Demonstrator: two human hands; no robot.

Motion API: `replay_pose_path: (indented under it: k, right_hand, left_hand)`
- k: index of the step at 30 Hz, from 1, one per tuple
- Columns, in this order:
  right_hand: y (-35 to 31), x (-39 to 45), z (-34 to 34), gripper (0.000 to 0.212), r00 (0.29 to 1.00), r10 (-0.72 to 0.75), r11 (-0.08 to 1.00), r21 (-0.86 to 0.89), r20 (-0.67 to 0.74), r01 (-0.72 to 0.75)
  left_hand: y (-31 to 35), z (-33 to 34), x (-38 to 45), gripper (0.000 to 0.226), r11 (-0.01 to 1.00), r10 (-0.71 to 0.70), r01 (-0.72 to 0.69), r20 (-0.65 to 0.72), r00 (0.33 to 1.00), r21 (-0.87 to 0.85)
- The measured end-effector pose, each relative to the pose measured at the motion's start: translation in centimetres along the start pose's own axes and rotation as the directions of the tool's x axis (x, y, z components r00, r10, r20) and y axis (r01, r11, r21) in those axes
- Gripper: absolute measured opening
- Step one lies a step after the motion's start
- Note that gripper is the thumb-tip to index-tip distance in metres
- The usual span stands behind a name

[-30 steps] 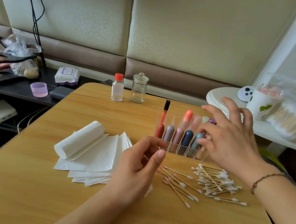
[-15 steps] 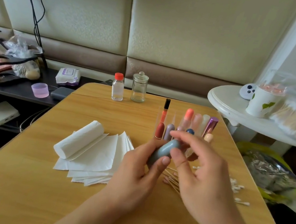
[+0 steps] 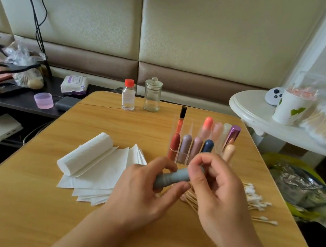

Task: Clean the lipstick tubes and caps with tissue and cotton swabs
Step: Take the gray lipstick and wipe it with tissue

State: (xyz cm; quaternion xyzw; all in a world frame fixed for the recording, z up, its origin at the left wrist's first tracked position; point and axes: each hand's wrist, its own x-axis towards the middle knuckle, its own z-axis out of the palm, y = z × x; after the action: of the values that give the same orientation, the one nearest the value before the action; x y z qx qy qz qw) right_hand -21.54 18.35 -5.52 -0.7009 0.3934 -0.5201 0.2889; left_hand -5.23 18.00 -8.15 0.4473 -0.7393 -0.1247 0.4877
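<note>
From the head view, the left hand [image 3: 143, 186] grips the base of a matte grey-blue lipstick tube [image 3: 172, 177] held above the wooden table [image 3: 16, 207], just before the clear organiser [image 3: 181, 160]. The right hand [image 3: 218, 187] pinches its cap end — likely uncapping. Next: pull straight, then reach for the folded white tissue [image 3: 95, 168]. The cap seam is hidden by fingers.

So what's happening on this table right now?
A person holds a grey-blue lipstick tube over the wooden table with both hands: the left hand grips its lower part, the right hand pinches its upper end, seemingly about to uncap it. The other lipsticks stand in a clear organizer. Folded tissues and loose cotton swabs lie alongside, not yet in use.
</note>
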Motion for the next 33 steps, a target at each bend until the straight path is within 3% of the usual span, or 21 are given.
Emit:
replay_pose_path:
  k: [3, 5, 8, 10, 12, 14, 17, 20, 24, 27, 30, 33]
  right_hand:
    - [0.2, 0.3, -0.9, 0.01, 0.99, 0.032, 0.996, 0.084, -0.138, -0.02]
    - [0.8, 0.2, -1.3, 0.01, 0.979, 0.077, 0.996, 0.052, -0.19, -0.069]
    - [2.2, -0.3, -0.9, 0.024, 0.986, 0.074, 0.969, -0.223, -0.146, -0.106]
    - [2.7, -0.8, -0.2, 0.039, 0.994, 0.061, 0.916, -0.39, -0.096, -0.093]
    - [2.8, -0.9, 0.5, 0.045, 0.999, 0.0, 0.852, -0.524, -0.054, -0.028]
    - [2.8, -1.1, 1.2, 0.036, 0.997, -0.075, 0.776, -0.628, 0.003, 0.06]
    - [3.1, -1.2, 1.8, 0.026, 0.995, -0.075, 0.663, -0.742, 0.059, 0.094]
    - [3.3, -1.4, 1.9, 0.028, 0.995, -0.056, 0.614, -0.782, 0.085, 0.102]
    - [3.6, -1.7, 2.1, 0.026, 0.988, -0.069, 0.568, -0.809, 0.138, 0.153]
    - [3.6, -1.6, 1.9, 0.03, 0.989, -0.094, 0.602, -0.785, 0.113, 0.147]
    - [2.4, -1.5, 1.5, 0.024, 0.98, -0.196, 0.752, -0.638, 0.024, 0.166]
    - [1.5, -1.8, 2.0, 0.026, 0.965, -0.244, 0.724, -0.644, 0.098, 0.249]
  left_hand:
    - [0.2, -0.3, 0.1, 0.038, 0.993, -0.077, 0.075, -0.015, 0.997, -0.093]
    - [0.3, -0.2, 0.3, 0.03, 0.939, -0.191, 0.176, -0.02, 0.981, -0.295]
    - [-0.4, -0.3, 1.1, 0.032, 0.668, -0.398, 0.283, -0.009, 0.918, -0.689]
    - [-0.9, -0.6, 1.5, 0.039, 0.542, -0.431, 0.252, -0.008, 0.902, -0.802]
    - [-1.2, -0.9, 1.7, 0.043, 0.488, -0.409, 0.209, -0.011, 0.912, -0.848]
    - [-1.3, -0.9, 1.8, 0.045, 0.457, -0.41, 0.192, -0.014, 0.912, -0.868]
    - [-1.1, -1.0, 2.0, 0.039, 0.387, -0.458, 0.197, -0.003, 0.889, -0.901]
    - [-0.9, -1.1, 2.1, 0.033, 0.352, -0.475, 0.194, 0.004, 0.88, -0.916]
    - [-0.6, -1.1, 2.1, 0.046, 0.292, -0.491, 0.203, 0.035, 0.87, -0.935]
    - [-0.7, -1.0, 2.0, 0.035, 0.241, -0.499, 0.217, 0.071, 0.864, -0.946]
    - [-0.6, -1.0, 1.9, 0.026, 0.163, -0.499, 0.252, 0.141, 0.855, -0.954]
    - [-0.4, -1.0, 1.9, 0.028, 0.061, -0.491, 0.277, 0.213, 0.845, -0.959]
